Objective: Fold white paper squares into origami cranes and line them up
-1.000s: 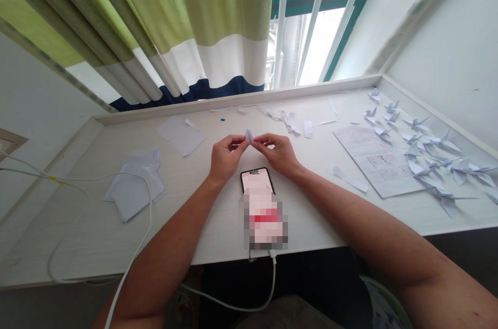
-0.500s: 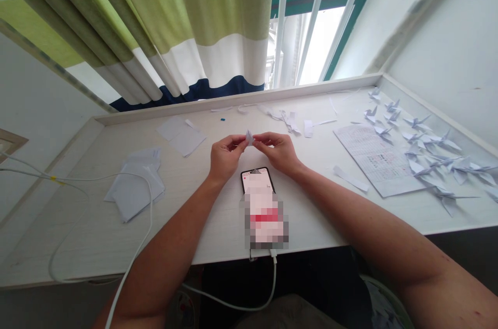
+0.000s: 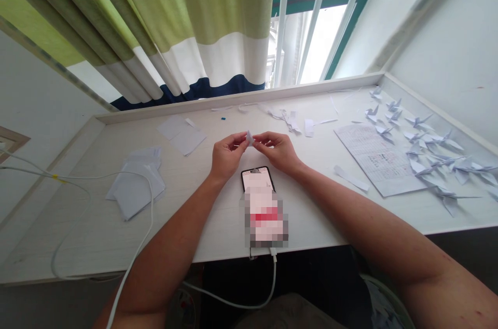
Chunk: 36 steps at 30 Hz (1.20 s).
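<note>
A small folded piece of white paper (image 3: pixel 249 138) with a pointed top is pinched between my two hands, above the middle of the desk. My left hand (image 3: pixel 229 154) closes its thumb and fingers on the paper's left side. On the right side, my right hand (image 3: pixel 278 150) grips it in the same way. Fingertips cover much of the paper, so its lower folds are hidden. Just below my hands lies a phone (image 3: pixel 259 183), its screen lit and partly blurred out, with a white charging cable (image 3: pixel 274 266) plugged into its lower end.
Several folded paper cranes (image 3: pixel 424 137) crowd the desk's right side beside a written-on sheet (image 3: pixel 377 160). Paper squares (image 3: pixel 140 183) are stacked at left, more sheets (image 3: pixel 182 137) behind. Scraps (image 3: pixel 288 119) lie along the back. A white cable (image 3: pixel 151 204) crosses the left side.
Both hands stay in nearly the same place, still pinching the folded paper. The view has shifted very slightly; nothing else visibly differs.
</note>
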Tool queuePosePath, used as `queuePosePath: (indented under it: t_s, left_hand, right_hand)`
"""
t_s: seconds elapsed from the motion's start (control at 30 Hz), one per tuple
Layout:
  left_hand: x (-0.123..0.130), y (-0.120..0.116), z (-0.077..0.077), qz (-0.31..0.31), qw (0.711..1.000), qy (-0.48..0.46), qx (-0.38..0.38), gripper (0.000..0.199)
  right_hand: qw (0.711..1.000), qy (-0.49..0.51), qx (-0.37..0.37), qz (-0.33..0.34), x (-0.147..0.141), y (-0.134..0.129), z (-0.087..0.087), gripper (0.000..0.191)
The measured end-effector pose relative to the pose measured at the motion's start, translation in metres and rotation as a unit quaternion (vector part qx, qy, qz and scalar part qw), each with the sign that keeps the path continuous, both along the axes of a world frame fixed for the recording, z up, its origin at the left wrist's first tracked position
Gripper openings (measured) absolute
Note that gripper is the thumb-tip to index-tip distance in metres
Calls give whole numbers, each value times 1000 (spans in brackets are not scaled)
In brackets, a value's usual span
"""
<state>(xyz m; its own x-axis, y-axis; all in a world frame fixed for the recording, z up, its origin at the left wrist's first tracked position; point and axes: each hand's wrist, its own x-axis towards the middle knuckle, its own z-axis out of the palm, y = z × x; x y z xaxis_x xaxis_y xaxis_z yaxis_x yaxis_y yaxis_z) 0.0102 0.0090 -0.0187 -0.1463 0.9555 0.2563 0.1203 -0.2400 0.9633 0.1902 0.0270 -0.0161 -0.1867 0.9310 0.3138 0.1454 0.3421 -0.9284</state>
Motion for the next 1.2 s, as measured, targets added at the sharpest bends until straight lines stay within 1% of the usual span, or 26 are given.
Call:
queuePosePath:
  t_s: [0.27,0.53,0.7,0.77,0.9,0.97,1.2]
  left_hand:
    - [-1,2,-2,-16,1000,4,8,41]
    - [-4,3,-6,-37,999,29,8,37]
    - [-5,3,-4,-53,998,35,5,39]
    - [-5,3,-3,-65,997,43,1,43]
    - [-7,2,-3,-91,994,64,-10,62]
    - [-9,2,-3,-97,992,80,-20,67]
    - [-11,2,-3,-92,989,107,-41,70]
  right_hand:
    - [1000,-6,-5,12,1,0,3,23]
    - [1000,-11,1,11,1,0,2,21]
    - [1000,-13,-1,7,2,1,2,21]
    - [1000,-13,-3,4,2,1,2,21]
    - [1000,-10,-5,-2,3,1,3,20]
    - [1000,-8,-4,-2,3,1,2,20]
    - [1000,-12,-8,-7,4,3,0,21]
